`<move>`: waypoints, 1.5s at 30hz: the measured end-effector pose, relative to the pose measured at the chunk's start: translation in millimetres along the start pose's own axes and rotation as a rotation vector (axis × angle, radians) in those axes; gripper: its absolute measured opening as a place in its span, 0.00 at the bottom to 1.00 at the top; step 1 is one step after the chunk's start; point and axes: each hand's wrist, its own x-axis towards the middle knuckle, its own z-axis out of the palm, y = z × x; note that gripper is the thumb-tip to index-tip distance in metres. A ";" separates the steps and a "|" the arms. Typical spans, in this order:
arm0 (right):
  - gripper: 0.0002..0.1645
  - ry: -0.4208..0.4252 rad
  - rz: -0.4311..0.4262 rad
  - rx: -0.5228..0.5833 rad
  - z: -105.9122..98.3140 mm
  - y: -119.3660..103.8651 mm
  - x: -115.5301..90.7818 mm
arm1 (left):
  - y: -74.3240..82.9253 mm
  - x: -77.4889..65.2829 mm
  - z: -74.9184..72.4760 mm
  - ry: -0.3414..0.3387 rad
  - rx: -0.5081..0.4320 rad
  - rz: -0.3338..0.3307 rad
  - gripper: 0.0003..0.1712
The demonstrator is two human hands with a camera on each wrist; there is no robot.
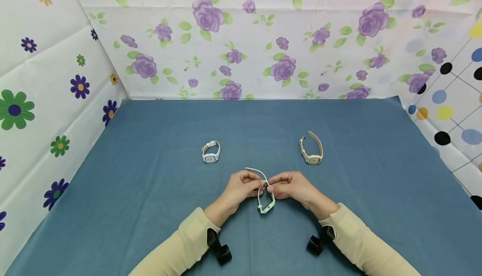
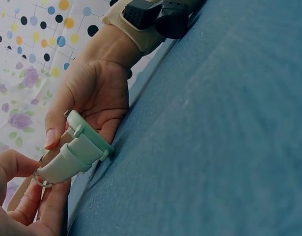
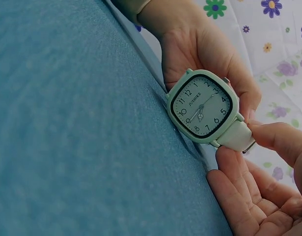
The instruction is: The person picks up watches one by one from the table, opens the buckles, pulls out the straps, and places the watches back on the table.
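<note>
A pale green watch (image 1: 268, 207) with a square dial (image 3: 202, 106) stands in a loop between both hands, just over the blue cloth. My left hand (image 1: 242, 188) pinches the strap at the metal buckle (image 2: 41, 181), seen in the left wrist view. Opposite it, my right hand (image 1: 291, 187) pinches the strap with thumb and fingers. The free end of the strap sticks out above the fingertips toward the far left. Fingers hide how far the strap runs through the buckle.
A white watch (image 1: 211, 152), its strap looped, rests on the blue cloth (image 1: 150, 175) beyond my left hand. Farther right lies a beige watch (image 1: 313, 154), its strap undone. Flower-print and dotted sheets (image 1: 260, 58) border the cloth at the back and sides.
</note>
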 end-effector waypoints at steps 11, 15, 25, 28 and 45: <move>0.23 -0.003 0.009 -0.035 0.7 -0.8 0.6 | 1.4 2.0 -3.6 0.011 -0.001 0.013 0.07; 0.23 -0.004 0.007 -0.039 0.6 -1.7 -0.4 | 1.8 2.2 -4.7 0.011 -0.005 0.018 0.07; 0.22 -0.009 0.002 -0.052 1.2 -3.6 -1.9 | 1.4 2.4 -7.0 -0.005 0.011 0.030 0.08; 0.22 -0.011 0.006 -0.057 1.2 -4.4 -2.3 | 2.1 2.7 -7.6 0.008 0.008 0.037 0.07; 0.21 0.002 0.013 -0.062 1.7 -1.9 0.2 | 7.4 3.9 -10.5 0.103 -0.049 0.053 0.02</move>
